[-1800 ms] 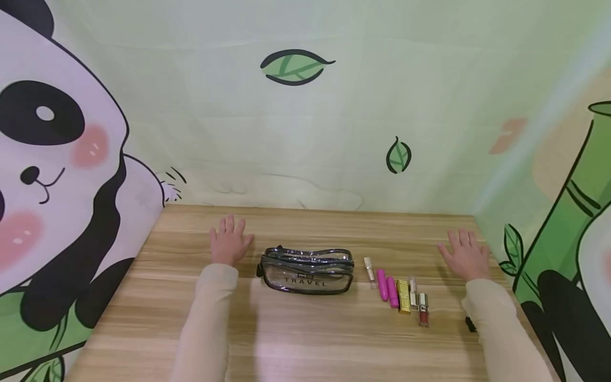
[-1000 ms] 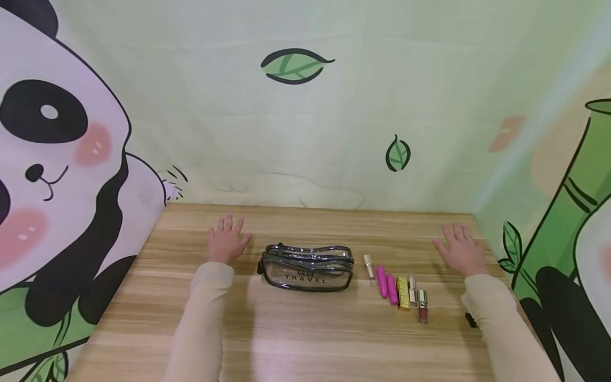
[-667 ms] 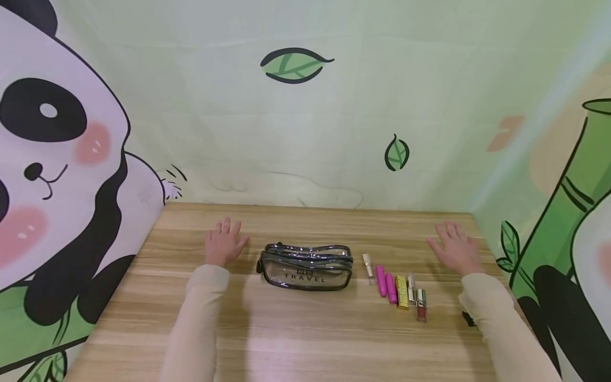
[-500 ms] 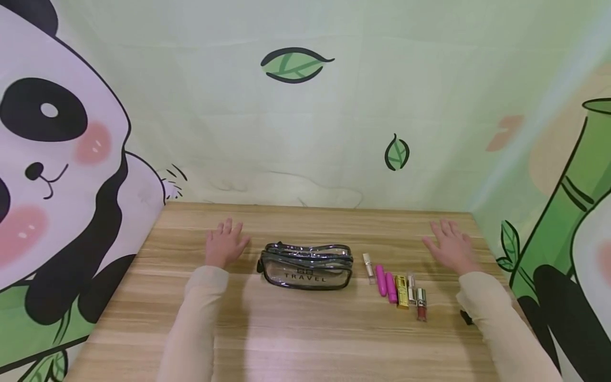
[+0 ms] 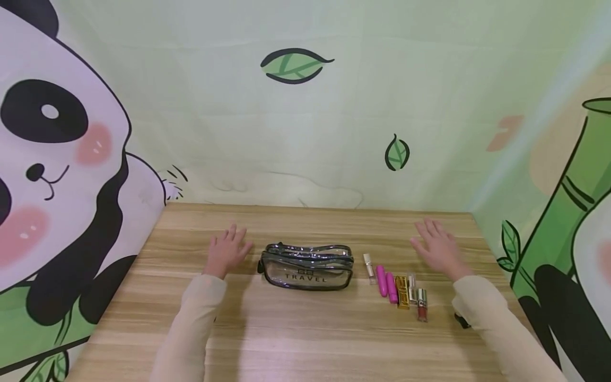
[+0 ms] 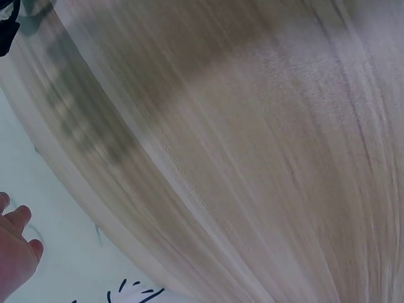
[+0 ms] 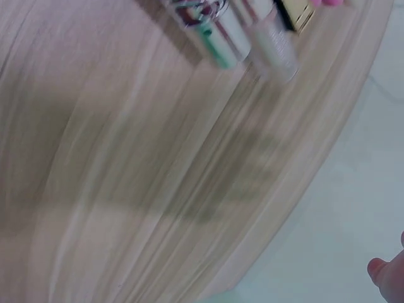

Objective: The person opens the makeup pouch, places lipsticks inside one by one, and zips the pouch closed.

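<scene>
head view: the work looks, in my judgement, to be at its very start, since nothing is held and nothing appears sorted or packed. the see-through pouch (image 5: pixel 307 269) printed "travel" stands on the desk (image 5: pixel 286 334), and i can make out nothing inside it; whether its zip is closed is too small to tell. a loose row of cosmetics lies outside it, so any handling of them seems all left to do: a pale-capped tube (image 5: pixel 369 269), two pink tubes (image 5: pixel 382 281), a gold case (image 5: pixel 403 292), a clear tube (image 5: pixel 412 289) and a red gloss tube (image 5: pixel 422 305). the left hand (image 5: pixel 226 252) is just beside the pouch, on its left, palm down, fingers spread and relaxed, with nothing in its hold. the right hand (image 5: pixel 439 248), spread just as loosely and likewise holding nothing, is beyond the right end of the row, near it but apart. the pouch lies between the hands, nearer the left one, touched by neither. a small black item (image 5: pixel 461 321) sits by the right sleeve (image 5: pixel 491 313), partly hidden.
</scene>
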`<control>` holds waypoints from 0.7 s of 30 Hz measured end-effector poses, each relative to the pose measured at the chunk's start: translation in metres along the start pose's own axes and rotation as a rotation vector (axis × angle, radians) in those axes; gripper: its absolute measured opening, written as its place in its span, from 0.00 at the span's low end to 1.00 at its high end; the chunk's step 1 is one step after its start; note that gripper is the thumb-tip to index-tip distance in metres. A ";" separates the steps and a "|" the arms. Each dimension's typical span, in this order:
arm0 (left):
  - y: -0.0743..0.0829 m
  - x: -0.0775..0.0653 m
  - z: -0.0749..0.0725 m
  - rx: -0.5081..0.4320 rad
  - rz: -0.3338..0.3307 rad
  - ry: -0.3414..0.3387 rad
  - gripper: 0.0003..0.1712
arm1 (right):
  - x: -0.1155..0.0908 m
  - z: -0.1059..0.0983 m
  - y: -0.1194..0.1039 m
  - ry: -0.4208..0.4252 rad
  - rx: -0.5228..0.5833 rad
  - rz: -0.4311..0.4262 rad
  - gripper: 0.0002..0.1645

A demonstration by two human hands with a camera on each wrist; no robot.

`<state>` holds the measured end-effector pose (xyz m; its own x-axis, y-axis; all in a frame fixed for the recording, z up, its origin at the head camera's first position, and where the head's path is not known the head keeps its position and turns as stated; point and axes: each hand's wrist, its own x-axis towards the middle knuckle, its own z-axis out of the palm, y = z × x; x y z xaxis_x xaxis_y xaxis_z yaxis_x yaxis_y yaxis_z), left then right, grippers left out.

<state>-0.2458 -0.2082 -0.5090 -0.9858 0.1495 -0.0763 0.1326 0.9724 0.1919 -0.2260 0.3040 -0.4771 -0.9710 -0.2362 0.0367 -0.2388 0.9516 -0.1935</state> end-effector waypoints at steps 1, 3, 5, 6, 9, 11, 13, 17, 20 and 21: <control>0.000 -0.001 0.001 -0.002 0.006 0.002 0.36 | 0.000 0.001 -0.002 0.007 -0.001 -0.011 0.39; 0.000 -0.002 0.002 -0.001 0.013 0.004 0.36 | 0.001 0.001 -0.008 0.019 -0.003 -0.031 0.39; -0.001 -0.004 0.004 0.000 0.022 0.006 0.36 | 0.001 0.002 -0.012 0.029 0.001 -0.045 0.38; -0.002 -0.004 0.004 -0.002 0.025 0.008 0.36 | 0.001 0.002 -0.014 0.029 0.005 -0.050 0.38; -0.002 -0.006 0.007 -0.003 0.032 0.005 0.36 | 0.001 0.002 -0.019 0.031 0.003 -0.071 0.39; -0.002 -0.007 0.008 -0.009 0.036 0.007 0.37 | 0.001 0.002 -0.023 0.025 0.003 -0.081 0.39; -0.002 -0.008 0.009 -0.013 0.038 0.012 0.36 | 0.001 0.002 -0.027 0.027 0.000 -0.098 0.39; 0.001 -0.010 0.011 -0.019 0.043 0.029 0.34 | 0.001 0.001 -0.035 0.031 0.002 -0.126 0.38; 0.002 -0.012 0.013 -0.017 0.057 0.040 0.33 | 0.000 0.001 -0.041 0.028 0.005 -0.141 0.38; 0.003 -0.012 0.013 -0.019 0.062 0.043 0.33 | 0.000 0.001 -0.043 0.025 0.005 -0.146 0.38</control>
<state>-0.2319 -0.2050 -0.5206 -0.9793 0.2014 -0.0212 0.1924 0.9579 0.2133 -0.2159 0.2632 -0.4699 -0.9260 -0.3669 0.0894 -0.3774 0.9065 -0.1894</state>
